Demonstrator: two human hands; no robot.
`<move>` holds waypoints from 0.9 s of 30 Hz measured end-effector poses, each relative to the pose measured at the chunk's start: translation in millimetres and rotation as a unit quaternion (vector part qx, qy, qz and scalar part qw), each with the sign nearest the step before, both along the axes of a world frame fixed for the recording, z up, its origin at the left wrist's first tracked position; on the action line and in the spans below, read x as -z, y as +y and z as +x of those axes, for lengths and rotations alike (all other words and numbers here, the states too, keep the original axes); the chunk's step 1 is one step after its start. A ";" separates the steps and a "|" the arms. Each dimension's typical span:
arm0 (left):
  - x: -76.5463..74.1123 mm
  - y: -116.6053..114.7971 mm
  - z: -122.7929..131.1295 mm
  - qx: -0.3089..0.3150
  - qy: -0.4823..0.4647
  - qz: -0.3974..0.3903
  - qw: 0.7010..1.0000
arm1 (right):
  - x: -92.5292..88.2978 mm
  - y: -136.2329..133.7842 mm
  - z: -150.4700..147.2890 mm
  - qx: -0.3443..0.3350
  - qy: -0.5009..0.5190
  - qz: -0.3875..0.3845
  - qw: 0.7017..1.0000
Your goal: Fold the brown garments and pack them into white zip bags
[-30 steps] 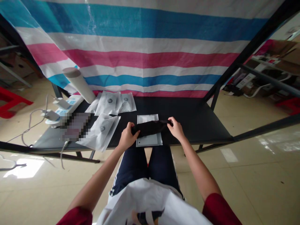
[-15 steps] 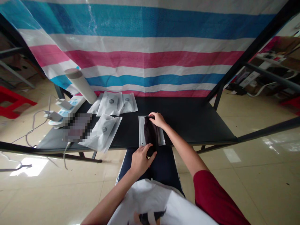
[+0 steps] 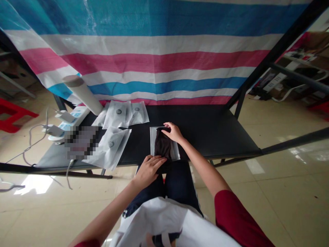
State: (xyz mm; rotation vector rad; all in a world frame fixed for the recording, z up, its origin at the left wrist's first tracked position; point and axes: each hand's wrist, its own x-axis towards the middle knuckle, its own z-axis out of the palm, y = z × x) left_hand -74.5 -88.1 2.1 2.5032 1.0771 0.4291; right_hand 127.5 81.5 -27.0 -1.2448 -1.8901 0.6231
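A dark folded cloth (image 3: pixel 162 145) lies lengthwise on a clear plastic bag (image 3: pixel 152 137) at the front edge of the black table (image 3: pixel 210 133). My right hand (image 3: pixel 173 131) pinches the cloth's far end. My left hand (image 3: pixel 149 169) rests at the near end of the cloth and bag, fingers stretched out flat at the table's edge. My knees in dark trousers (image 3: pixel 177 181) are just below.
Several white packaged bags (image 3: pixel 120 115) lie at the table's left, one (image 3: pixel 111 146) hanging over the front edge. A cardboard tube (image 3: pixel 81 92), a power strip with plugs and cables (image 3: pixel 64 120) sit at far left. A striped tarp (image 3: pixel 154 51) hangs behind. Black frame bars (image 3: pixel 288 34) stand right.
The cloth was turned from crosswise to lengthwise on the bag. My left hand went from pinching its end to lying flat at the near end; my right hand moved to the far end.
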 end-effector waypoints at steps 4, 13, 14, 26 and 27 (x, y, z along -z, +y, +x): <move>-10.8 11.3 0.5 -0.068 -0.084 -0.061 0.992 | -5.4 -7.8 16.4 0.049 0.092 -0.015 0.994; 0.6 60.1 14.5 -0.247 -0.177 -0.162 0.939 | -24.3 -68.4 39.8 0.142 0.093 0.023 0.985; 1.9 64.9 16.4 -0.257 -0.171 -0.159 0.938 | -29.1 -79.3 36.6 0.132 0.073 0.041 0.988; 7.0 73.8 12.8 -0.218 -0.311 -0.183 0.907 | -30.8 -111.6 1.5 -0.123 -0.204 0.095 0.966; 7.5 73.1 11.0 -0.222 -0.315 -0.176 0.906 | -31.2 -108.7 0.8 -0.131 -0.211 0.100 0.964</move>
